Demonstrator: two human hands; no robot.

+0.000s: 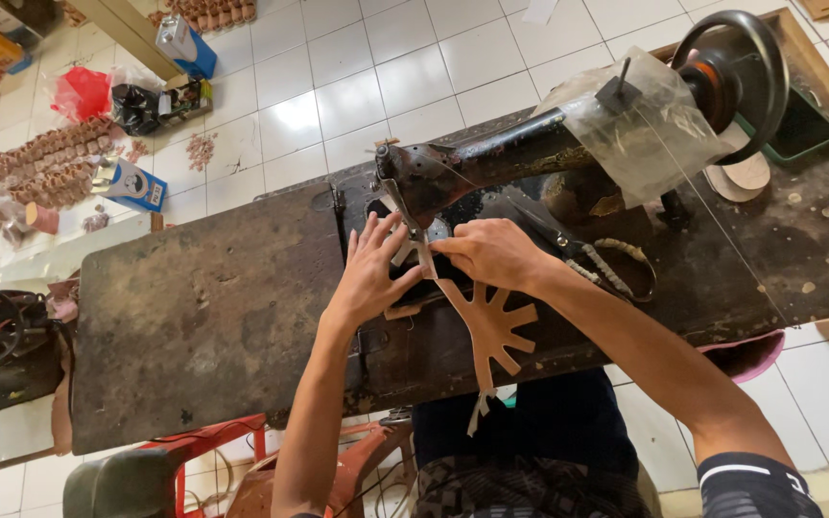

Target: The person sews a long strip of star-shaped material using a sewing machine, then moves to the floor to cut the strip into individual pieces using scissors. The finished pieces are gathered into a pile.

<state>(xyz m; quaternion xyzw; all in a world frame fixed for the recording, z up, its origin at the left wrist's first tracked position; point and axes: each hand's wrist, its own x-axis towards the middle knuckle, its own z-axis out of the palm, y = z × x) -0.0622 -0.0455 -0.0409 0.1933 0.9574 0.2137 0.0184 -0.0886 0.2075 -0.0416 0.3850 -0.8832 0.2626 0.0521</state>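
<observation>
While I sit at the old black sewing machine (491, 163), both my hands hold a tan leather piece (491, 321) at its needle end.

My left hand (371, 273) lies flat on the machine bed with its fingers spread, the fingertips pressing the leather just beside the presser foot. My right hand (491, 251) comes in from the other side, thumb and forefinger pinching the narrow end of the same piece right under the machine head. From there the leather runs back toward me, fanning into a comb of short strips that reaches the near edge of the dark, worn wooden table (203, 307). A clear plastic sheet (645, 129) drapes over the machine's arm near the handwheel (736, 67).
</observation>
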